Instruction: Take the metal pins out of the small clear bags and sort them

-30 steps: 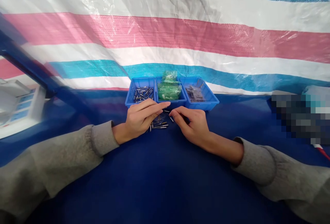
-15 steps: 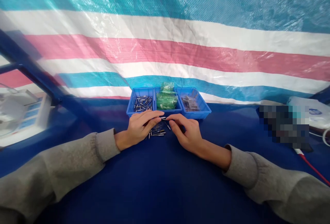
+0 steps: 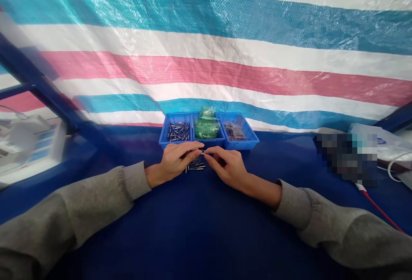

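My left hand (image 3: 176, 159) is closed in a pinch over the desk, in front of the blue bins. My right hand (image 3: 229, 166) pinches from the other side, its fingertips nearly meeting those of the left. Between the fingertips is a small, slim silver piece (image 3: 203, 153) that looks like a blind rivet; the fingers hide most of it. Just below the left fingers, a loose pile of blind rivets (image 3: 195, 166) lies on the desk. The left blue bin (image 3: 163, 136) holds many similar rivets (image 3: 179, 132).
Green plastic packaging (image 3: 206, 129) sits in the middle bin (image 3: 209, 141), and clear bags of small parts (image 3: 234, 131) in the right bin (image 3: 252, 136). A striped tarp (image 3: 206, 69) hangs behind. A red cable (image 3: 380, 209) and a white plastic bag (image 3: 380, 140) are at right.
My right hand has moved left, closing the gap to my left hand. A slim pin that showed by the right thumb is no longer visible. The view has shifted slightly.
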The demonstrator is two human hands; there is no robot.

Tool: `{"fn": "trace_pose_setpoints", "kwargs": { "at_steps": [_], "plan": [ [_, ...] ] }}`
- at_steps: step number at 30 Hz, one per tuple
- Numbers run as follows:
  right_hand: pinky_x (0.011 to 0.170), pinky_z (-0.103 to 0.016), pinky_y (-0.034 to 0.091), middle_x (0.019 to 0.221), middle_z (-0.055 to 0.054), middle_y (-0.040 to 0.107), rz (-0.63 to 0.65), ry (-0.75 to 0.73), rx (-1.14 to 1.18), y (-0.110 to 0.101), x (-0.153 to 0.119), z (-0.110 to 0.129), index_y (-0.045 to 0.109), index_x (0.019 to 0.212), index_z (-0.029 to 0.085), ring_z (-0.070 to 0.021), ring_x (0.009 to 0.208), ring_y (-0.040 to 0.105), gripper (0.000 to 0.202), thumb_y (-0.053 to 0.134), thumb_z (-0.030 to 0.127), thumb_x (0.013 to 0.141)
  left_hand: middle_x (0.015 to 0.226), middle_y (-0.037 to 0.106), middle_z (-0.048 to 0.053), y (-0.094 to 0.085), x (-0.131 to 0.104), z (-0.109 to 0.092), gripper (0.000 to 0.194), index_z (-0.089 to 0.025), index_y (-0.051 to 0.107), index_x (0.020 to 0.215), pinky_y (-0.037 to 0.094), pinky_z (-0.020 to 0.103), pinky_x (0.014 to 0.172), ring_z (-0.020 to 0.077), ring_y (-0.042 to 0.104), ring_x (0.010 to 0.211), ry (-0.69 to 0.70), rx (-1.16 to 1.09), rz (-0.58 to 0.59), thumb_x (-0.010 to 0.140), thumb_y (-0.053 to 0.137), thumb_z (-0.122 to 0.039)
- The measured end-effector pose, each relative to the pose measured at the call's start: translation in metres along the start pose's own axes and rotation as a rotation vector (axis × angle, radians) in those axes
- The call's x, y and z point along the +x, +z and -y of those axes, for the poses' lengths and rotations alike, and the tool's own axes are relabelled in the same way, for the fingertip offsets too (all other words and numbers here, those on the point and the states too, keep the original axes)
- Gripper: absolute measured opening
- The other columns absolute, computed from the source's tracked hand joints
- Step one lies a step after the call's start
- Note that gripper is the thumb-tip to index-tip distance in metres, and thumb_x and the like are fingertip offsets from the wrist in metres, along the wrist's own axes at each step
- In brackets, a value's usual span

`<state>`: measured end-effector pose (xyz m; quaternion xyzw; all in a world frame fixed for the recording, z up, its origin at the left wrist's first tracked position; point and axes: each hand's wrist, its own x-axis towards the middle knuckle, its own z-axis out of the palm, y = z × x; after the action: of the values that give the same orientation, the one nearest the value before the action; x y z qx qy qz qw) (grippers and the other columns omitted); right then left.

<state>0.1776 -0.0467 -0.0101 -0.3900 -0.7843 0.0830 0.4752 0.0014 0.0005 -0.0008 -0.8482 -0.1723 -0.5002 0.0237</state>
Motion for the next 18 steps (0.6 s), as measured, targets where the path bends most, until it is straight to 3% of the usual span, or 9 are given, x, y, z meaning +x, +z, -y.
{"fn": "trace_pose_setpoints", "kwargs": {
  "at_steps": [5,9,18],
  "plan": [
    [0.043,-0.018,0.035,0.048,0.005,0.052,-0.092,0.005,-0.009,-0.0015,-0.0032,-0.0003,0.06,0.083,0.016,-0.0066,0.04,0.044,0.018,0.046,0.026,0.088,0.065,0.067,0.0,-0.0002,0.0012,0.0015,0.02,-0.014,0.063,0.083,0.046,0.014,0.051,0.0052,0.057,0.049,-0.039,-0.018,0.062,0.085,0.055,-0.032],
    [0.044,-0.018,0.036,0.051,0.003,0.055,-0.123,0.016,-0.014,-0.0014,-0.0041,-0.0005,0.06,0.083,0.016,-0.007,0.042,0.047,0.019,0.046,0.026,0.089,0.061,0.064,0.0,-0.0011,0.0029,0.0002,0.019,-0.014,0.061,0.072,0.047,0.016,0.055,0.0074,0.059,0.055,-0.024,-0.046,0.072,0.085,0.056,-0.027],
    [0.047,-0.018,0.037,0.056,0.002,0.06,-0.01,-0.024,-0.009,-0.0005,-0.0007,-0.0013,0.062,0.078,0.015,-0.0067,0.044,0.049,0.018,0.048,0.022,0.087,0.074,0.069,0.003,-0.0005,0.0018,-0.0002,0.004,-0.014,0.062,0.082,0.052,0.019,0.067,0.0105,0.065,0.073,0.061,-0.11,-0.033,0.079,0.063,-0.016]
  ]
}}
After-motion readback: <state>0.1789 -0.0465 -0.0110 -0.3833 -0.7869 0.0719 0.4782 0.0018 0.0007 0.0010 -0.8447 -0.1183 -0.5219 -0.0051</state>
